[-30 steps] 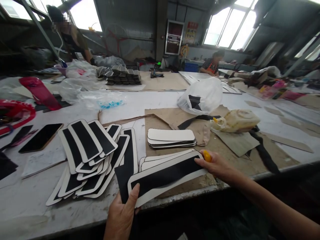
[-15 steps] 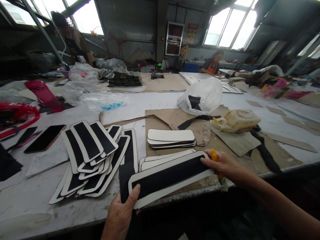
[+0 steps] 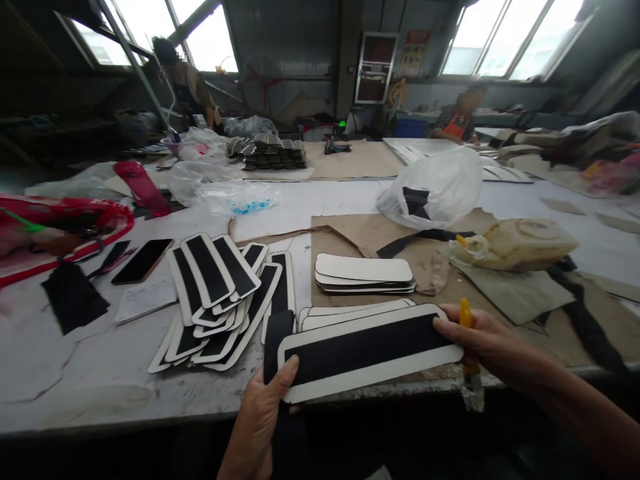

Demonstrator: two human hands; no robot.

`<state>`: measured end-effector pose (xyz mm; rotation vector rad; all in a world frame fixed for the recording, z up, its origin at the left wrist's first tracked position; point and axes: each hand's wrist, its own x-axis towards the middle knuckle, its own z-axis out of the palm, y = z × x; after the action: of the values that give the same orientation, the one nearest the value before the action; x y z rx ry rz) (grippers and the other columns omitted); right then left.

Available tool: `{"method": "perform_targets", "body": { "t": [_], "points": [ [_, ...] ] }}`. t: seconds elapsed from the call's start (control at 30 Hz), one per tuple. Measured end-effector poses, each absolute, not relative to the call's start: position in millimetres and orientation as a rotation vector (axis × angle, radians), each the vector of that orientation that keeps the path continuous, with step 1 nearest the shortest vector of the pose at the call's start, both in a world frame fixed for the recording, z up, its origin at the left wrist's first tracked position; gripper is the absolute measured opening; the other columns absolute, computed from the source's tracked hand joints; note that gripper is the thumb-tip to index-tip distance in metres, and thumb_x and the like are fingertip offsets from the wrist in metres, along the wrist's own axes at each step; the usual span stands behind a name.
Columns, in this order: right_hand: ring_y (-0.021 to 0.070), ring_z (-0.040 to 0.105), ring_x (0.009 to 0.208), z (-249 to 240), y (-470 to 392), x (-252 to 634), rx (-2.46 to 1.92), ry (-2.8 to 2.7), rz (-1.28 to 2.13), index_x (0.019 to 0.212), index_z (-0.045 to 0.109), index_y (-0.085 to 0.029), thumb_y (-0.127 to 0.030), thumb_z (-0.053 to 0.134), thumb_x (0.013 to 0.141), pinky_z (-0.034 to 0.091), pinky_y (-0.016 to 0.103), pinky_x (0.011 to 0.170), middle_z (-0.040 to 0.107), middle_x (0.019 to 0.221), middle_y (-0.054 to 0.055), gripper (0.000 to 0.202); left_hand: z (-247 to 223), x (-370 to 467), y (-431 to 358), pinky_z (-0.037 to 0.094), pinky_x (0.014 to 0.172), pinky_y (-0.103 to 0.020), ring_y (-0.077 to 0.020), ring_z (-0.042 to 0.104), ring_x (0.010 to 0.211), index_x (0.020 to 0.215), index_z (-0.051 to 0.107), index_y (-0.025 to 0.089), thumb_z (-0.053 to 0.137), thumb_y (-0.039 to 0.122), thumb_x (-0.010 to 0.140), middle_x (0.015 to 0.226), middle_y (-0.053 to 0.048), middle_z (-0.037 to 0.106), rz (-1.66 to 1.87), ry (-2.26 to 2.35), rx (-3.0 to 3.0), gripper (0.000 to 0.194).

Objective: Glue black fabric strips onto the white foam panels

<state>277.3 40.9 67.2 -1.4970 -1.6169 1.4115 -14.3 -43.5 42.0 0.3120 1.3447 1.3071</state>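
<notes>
My left hand (image 3: 260,407) and right hand (image 3: 485,339) pinch opposite ends of the black-striped panel (image 3: 365,353) at the desk's (image 3: 100,400) front edge, and I might smudge it if the right's yellow-handled brush (image 3: 465,313) tips inward.

No lettering can be read: a red-and-yellow rectangular poster (image 3: 415,53) on the dark grey back wall (image 3: 300,40) carries a red heading too blurred to decipher, while a small, glowing green display (image 3: 342,124) beyond the long white-topped worktable (image 3: 330,199) shows marks too tiny to make out.
</notes>
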Motion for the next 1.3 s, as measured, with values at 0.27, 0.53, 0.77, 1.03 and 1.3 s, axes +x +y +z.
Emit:
{"method": "perform_targets", "body": {
  "t": [0.27, 0.53, 0.77, 1.03, 1.3],
  "points": [
    [0.0055, 0.039, 0.048, 65.8, 44.3, 265.8, -1.391, -1.427, 1.647, 0.073, 0.05, -0.018, -0.053, 0.062, 0.074, 0.03, 0.017, 0.039, 0.044, 0.061, -0.005, 0.037, 29.4, -22.8, -36.7, 0.041, 0.042, -0.02, -0.01, 0.049, 0.046, 0.087, 0.063, 0.015, 0.077, 0.039, 0.056, 0.058, 0.003, 0.057, 1.289, 1.428, 0.301, 0.042],
    [0.0057, 0.039, 0.038, 54.9, 57.2, 257.9, -1.725, -1.672, 1.37, 0.064, 0.045, -0.02, -0.057, 0.061, 0.068, 0.031, 0.019, 0.037, 0.042, 0.047, -0.008, 0.041, 22.5, -22.2, -29.5, 0.035, 0.039, -0.019, -0.0083, 0.043, 0.041, 0.077, 0.058, 0.014, 0.072, 0.045, 0.065, 0.049, 0.003, 0.054, 1.283, 1.511, 0.469, 0.035],
    [0.0066, 0.038, 0.037, 55.1, 59.8, 255.7, -1.741, -1.709, 1.381, 0.067, 0.041, -0.021, -0.057, 0.055, 0.073, 0.028, 0.019, 0.036, 0.039, 0.046, -0.009, 0.039, 20.3, -29.5, -26.7, 0.035, 0.038, -0.02, -0.0108, 0.046, 0.037, 0.076, 0.059, 0.013, 0.071, 0.046, 0.064, 0.044, -0.001, 0.059, 1.212, 1.521, 0.501, 0.038],
    [0.0065, 0.036, 0.039, 58.6, 62.5, 250.6, -1.735, -1.731, 1.446, 0.068, 0.041, -0.021, -0.054, 0.054, 0.076, 0.028, 0.019, 0.038, 0.04, 0.047, -0.008, 0.036, 13.7, -37.4, -24.7, 0.036, 0.036, -0.019, -0.0098, 0.045, 0.036, 0.069, 0.058, 0.015, 0.075, 0.044, 0.061, 0.044, -0.001, 0.058, 1.223, 1.558, 0.486, 0.035],
    [0.0063, 0.037, 0.04, 57.9, 64.5, 249.3, -1.684, -1.743, 1.48, 0.073, 0.044, -0.021, -0.052, 0.054, 0.077, 0.029, 0.019, 0.038, 0.04, 0.051, -0.008, 0.033, 14.4, -35.0, -23.4, 0.038, 0.036, -0.02, -0.0139, 0.053, 0.04, 0.074, 0.059, 0.014, 0.076, 0.045, 0.059, 0.045, 0.0, 0.059, 1.232, 1.582, 0.451, 0.038]
  ]
}}
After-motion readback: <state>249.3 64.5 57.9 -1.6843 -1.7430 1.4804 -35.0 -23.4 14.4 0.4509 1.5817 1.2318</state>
